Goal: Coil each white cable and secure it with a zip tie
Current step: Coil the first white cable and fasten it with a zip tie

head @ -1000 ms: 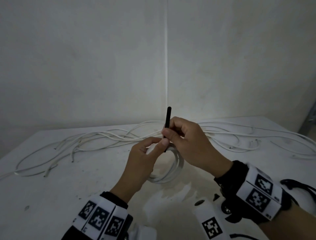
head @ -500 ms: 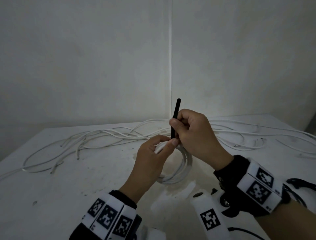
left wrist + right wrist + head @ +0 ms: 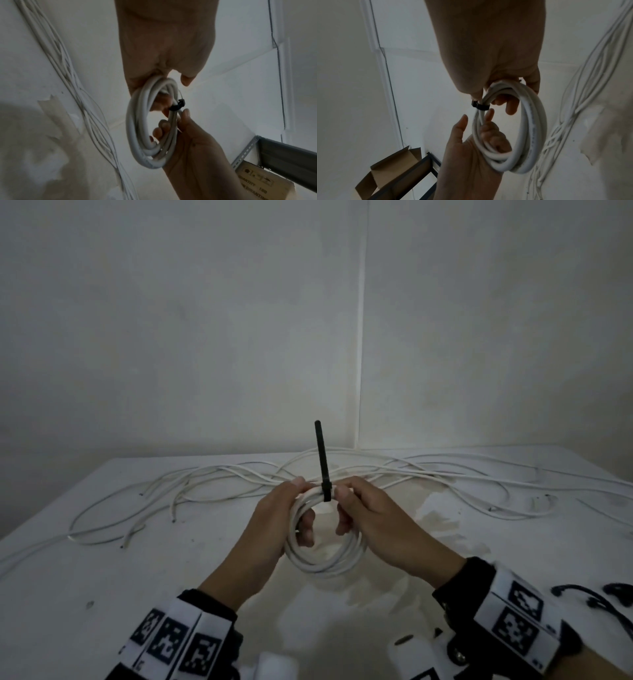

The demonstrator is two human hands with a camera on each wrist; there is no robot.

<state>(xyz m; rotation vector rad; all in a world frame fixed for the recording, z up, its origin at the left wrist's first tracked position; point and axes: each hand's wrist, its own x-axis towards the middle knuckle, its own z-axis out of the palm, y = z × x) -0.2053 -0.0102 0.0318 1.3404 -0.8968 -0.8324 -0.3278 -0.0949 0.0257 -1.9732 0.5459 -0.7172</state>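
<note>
i see a smooth white plastic-sheathed coil (image 3: 325, 563) with a faint sheen, a matt black plastic zip tie (image 3: 322, 460), and a scuffed, stained matt white desk (image 3: 102, 570) along its near edge.

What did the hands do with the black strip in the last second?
The right hand let go of the black plastic zip tie tail it was pinching and pulling up, and now grips the coiled white cable beside the tie. The left hand shifted from pinching at the tie to gripping the coil's other side. The tie stays wrapped around the coil, tail up; the loose white cables on the table lie unchanged.
</note>
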